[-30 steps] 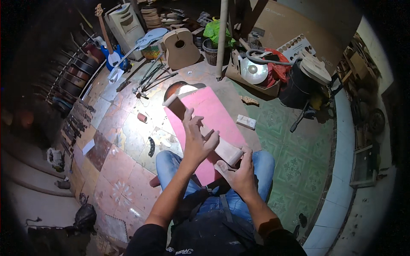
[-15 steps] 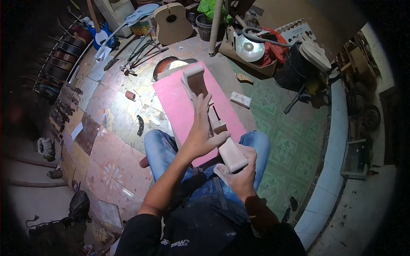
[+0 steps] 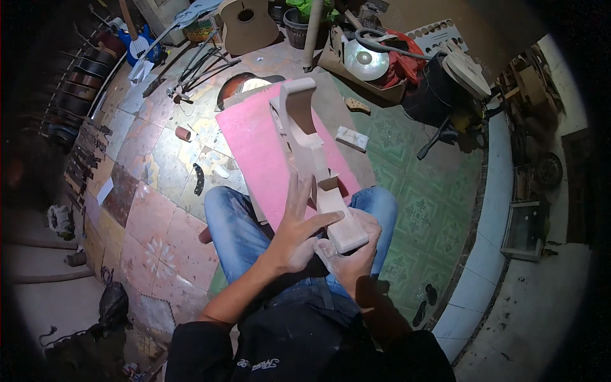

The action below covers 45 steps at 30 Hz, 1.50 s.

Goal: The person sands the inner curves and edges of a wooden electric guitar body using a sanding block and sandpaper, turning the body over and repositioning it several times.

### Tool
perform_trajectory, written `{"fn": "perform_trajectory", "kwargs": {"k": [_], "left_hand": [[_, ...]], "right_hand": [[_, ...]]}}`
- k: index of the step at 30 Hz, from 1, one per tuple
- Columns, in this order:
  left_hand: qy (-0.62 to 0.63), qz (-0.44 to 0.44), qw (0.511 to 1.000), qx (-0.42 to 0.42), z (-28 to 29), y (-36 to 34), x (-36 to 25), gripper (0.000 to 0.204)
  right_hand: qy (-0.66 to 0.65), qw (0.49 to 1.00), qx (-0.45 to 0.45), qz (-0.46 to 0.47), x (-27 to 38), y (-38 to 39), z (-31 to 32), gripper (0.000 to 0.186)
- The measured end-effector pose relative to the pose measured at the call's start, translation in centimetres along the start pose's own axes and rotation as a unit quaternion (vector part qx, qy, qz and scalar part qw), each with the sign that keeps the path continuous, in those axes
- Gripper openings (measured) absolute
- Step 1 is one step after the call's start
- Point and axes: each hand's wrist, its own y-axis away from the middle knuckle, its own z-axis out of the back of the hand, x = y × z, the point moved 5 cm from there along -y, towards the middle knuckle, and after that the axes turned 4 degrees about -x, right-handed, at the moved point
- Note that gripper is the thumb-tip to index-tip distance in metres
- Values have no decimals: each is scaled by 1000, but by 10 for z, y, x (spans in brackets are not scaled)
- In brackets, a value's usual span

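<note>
A long, pale, dusty carved wooden piece (image 3: 310, 155) rises from my lap at a tilt. Its far end curves into a hook, and a square notch lies near its blocky near end. My right hand (image 3: 358, 260) wraps around that near end from below and from the right. My left hand (image 3: 294, 237) lies along the left side, its fingers stretched out and slightly blurred, its thumb against the top of the near block. Under the piece is a pink sheet-covered board (image 3: 245, 130), set between my knees.
A white block (image 3: 352, 139) and a small guitar headstock (image 3: 358, 106) lie beyond the board. On the left floor are a reddish cylinder (image 3: 183, 133) and a dark curved strip (image 3: 198, 179). An unfinished guitar body (image 3: 247, 27), a bucket (image 3: 428, 92) and an open box (image 3: 363, 83) stand farther off.
My left hand has slid back toward me along the wooden piece, its fingers leaving the middle top. The piece's far end has lifted slightly. My right hand keeps its hold.
</note>
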Motion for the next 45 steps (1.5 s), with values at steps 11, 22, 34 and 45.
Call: {"fn": "perform_trajectory", "kwargs": {"k": [11, 22, 34, 45], "left_hand": [[-30, 12, 999, -34, 19, 10, 13, 66], [-27, 18, 999, -30, 14, 13, 9, 60], [-107, 42, 991, -66, 7, 21, -80, 49], [-64, 35, 996, -46, 50, 4, -49, 35]], "right_hand": [[-2, 998, -5, 68, -2, 9, -11, 83], [-27, 998, -6, 53, -3, 9, -9, 85], [39, 996, 76, 38, 28, -10, 3, 67], [-162, 968, 134, -140, -39, 11, 4, 46]]}}
